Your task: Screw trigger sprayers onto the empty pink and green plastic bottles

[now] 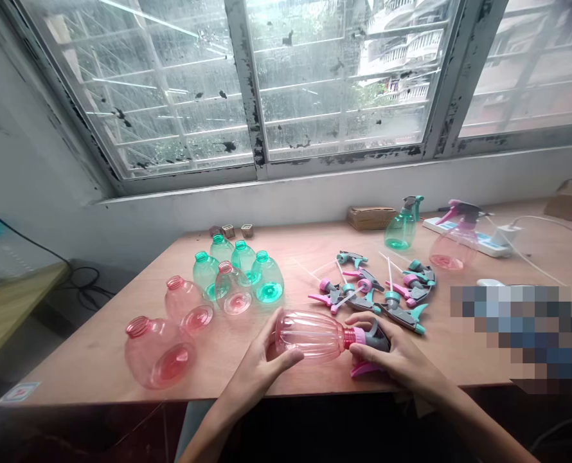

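In the head view, a pink see-through spray bottle (310, 335) is on its side in both hands, near the middle of the near edge of the wooden table (83, 360). A pink and gray spray top (360, 335) is at its neck; I cannot tell if it is tight. On the far right, a green spray bottle (400, 230) and another pink spray bottle (452, 247) have their tops on. On the left, four green bottles (269, 280) and three pink bottles (158, 354) have no tops. Loose spray tops (402, 315) lie in a pile to the right. So it looks like a lot is left. The left hand (257, 370) cups the bottom, thumb on the near side. The right hand (402, 354) grips the top, fingers bent around it.
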{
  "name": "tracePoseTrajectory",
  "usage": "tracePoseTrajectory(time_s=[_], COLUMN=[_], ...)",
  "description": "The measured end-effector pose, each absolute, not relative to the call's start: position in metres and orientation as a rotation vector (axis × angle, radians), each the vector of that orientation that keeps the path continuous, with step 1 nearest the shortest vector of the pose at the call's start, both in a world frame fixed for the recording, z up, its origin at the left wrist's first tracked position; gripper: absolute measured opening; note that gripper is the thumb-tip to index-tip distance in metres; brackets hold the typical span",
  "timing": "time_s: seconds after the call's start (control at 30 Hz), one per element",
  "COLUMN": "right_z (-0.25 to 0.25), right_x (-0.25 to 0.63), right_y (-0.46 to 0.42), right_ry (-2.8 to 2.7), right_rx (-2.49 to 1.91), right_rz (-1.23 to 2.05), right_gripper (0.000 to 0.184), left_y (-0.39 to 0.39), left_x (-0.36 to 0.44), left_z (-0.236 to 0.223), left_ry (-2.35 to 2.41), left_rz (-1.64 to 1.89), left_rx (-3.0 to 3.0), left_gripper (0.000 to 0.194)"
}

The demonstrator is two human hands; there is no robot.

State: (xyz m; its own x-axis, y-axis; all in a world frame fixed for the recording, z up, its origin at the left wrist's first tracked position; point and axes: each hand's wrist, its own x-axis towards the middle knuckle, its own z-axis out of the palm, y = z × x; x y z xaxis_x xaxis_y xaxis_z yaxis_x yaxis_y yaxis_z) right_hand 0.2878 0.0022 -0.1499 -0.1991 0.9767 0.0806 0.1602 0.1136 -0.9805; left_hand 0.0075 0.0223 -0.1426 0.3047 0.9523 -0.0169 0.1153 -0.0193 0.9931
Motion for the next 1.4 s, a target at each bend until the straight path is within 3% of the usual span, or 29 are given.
tracePoseTrajectory(time_s=[0.2, 0.4, 0.83, 1.07, 1.4], right_z=[-0.157, -0.158, -0.162, -0.157, -0.154], right_x=[0.287, 0.289, 0.293, 0.294, 0.292], right_y=[0.0, 0.001, 0.004, 0.004, 0.002], right_ry=[-1.431, -1.339, -1.249, -1.522, -1.348], right_rx=[-1.12, -1.049, -1.027, -1.116, -1.048], right_rz=[1.302, 1.399, 1.486, 1.239, 1.469], right_gripper=[0.042, 0.04, 0.045, 0.039, 0.045], left_y=[0.018, 0.022, 0.01, 0.011, 0.008], left_x=[0.019, 0.022, 0.013, 0.016, 0.016], left_z=[-0.139, -0.153, -0.15, -0.141, -0.143], left_ry=[0.746, 0.709, 0.712, 0.84, 0.845], left_rz=[1.086, 1.051, 0.936, 0.943, 0.918], left_rx=[1.068, 0.976, 1.456, 1.396, 1.497], left_gripper=[0.076, 0.089, 0.108, 0.127, 0.109])
